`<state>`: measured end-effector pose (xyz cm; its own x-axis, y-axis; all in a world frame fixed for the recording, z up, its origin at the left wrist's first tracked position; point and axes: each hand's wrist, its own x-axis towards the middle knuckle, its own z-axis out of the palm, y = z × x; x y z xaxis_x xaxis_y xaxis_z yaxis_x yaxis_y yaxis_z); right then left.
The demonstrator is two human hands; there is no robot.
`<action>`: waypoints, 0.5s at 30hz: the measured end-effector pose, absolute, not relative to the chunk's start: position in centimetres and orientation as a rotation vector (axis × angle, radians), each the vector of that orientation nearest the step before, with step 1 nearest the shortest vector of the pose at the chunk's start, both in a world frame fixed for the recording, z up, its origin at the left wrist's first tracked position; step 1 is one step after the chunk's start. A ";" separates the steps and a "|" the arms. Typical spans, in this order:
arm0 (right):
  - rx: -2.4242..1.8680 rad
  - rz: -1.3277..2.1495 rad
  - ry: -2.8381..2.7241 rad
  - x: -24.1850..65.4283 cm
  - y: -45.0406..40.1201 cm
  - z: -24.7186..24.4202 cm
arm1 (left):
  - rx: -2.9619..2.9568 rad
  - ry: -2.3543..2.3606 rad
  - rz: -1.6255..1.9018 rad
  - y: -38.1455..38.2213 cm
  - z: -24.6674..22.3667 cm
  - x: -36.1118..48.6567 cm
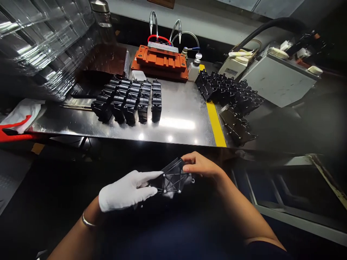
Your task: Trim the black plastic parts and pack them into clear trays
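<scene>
A black plastic part (172,181) with crossed ribs and small round posts is held between both hands, in front of the bench edge. My left hand (130,189), in a white glove, grips its left side with the thumb and fingers. My bare right hand (199,164) holds its upper right corner, fingers bent over the edge. On the bench behind, rows of black parts (130,97) stand at the left, and another group of black parts (227,90) lies at the right beside a yellow stripe (215,124).
An orange fixture (161,61) with two curved metal nozzles stands at the back beside a white bottle (194,68). Plastic-wrapped trays (35,43) are stacked at the left near a brown bin (108,59). A grey box (279,77) sits at the right. The bench edge (151,142) runs beyond the hands.
</scene>
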<state>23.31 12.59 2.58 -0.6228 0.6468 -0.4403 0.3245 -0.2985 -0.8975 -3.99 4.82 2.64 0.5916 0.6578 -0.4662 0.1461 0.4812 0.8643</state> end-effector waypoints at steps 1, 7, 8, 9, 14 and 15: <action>-1.168 2.149 -1.622 23.1 12.2 2.2 | 0.989 0.907 0.405 4.7 2.4 -4.7; -1.128 1.792 -1.218 21.3 9.6 0.7 | 0.377 0.940 1.136 3.7 -1.5 -5.1; -1.140 1.718 -1.243 20.8 9.3 0.6 | 0.391 0.944 1.060 3.3 -2.1 -4.4; -1.168 1.663 -1.281 20.3 9.1 0.5 | 0.401 0.938 0.987 3.0 -2.5 -3.7; -1.369 1.458 -1.200 18.0 8.6 -0.7 | 0.051 0.872 1.225 2.8 -2.9 -0.6; -1.402 1.412 -1.123 17.8 8.6 -0.9 | 0.031 0.894 1.268 3.1 -2.7 -0.4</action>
